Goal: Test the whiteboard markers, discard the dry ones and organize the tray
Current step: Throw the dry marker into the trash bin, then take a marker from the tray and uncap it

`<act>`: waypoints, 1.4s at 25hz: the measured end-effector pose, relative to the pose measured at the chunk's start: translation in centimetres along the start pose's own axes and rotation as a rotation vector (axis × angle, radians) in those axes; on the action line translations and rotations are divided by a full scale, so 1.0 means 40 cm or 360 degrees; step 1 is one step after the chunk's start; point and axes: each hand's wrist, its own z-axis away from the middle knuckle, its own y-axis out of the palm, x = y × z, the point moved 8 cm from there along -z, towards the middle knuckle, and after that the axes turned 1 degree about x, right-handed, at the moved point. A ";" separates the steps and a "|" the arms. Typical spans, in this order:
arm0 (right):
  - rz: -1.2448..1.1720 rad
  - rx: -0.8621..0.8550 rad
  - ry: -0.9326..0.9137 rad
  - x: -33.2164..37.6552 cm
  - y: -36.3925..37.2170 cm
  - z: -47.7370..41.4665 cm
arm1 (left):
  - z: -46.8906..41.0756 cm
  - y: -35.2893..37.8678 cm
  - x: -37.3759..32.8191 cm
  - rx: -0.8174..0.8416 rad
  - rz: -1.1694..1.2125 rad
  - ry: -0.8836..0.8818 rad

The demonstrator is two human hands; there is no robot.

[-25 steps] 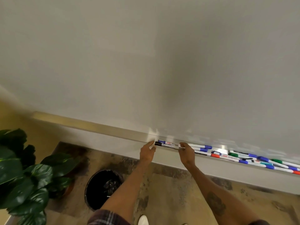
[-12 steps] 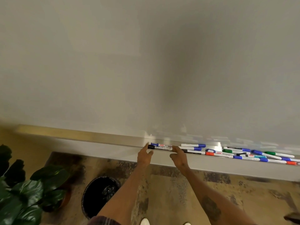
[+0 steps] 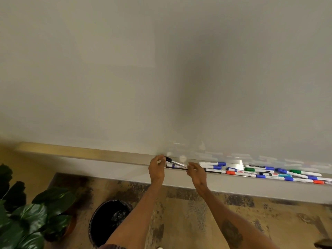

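A black-capped marker is lifted at its left end above the metal tray under the whiteboard. My left hand pinches its black cap end. My right hand holds its other end. A blue-marked marker lies in the tray just beneath it. Several blue, green, red and teal markers lie jumbled in the tray to the right.
A black bin stands on the mottled floor below my left arm. A leafy potted plant fills the lower left corner. The tray's left stretch holds nothing.
The black-capped marker lay level along the tray between both hands; now its left end is tilted up off the tray. The view has shifted slightly left.
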 end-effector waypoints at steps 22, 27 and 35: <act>-0.0069 -0.0008 -0.1013 0.593 -0.116 0.199 | 0.261 0.064 -0.569 0.0504 0.0667 0.0699; -0.0110 -0.0065 -0.1200 0.724 -0.161 0.254 | 0.339 0.077 -0.723 0.0654 0.0754 0.0850; 0.0244 -0.0522 -0.1320 0.880 -0.303 0.342 | 0.440 0.129 -0.902 0.0732 0.0730 0.0972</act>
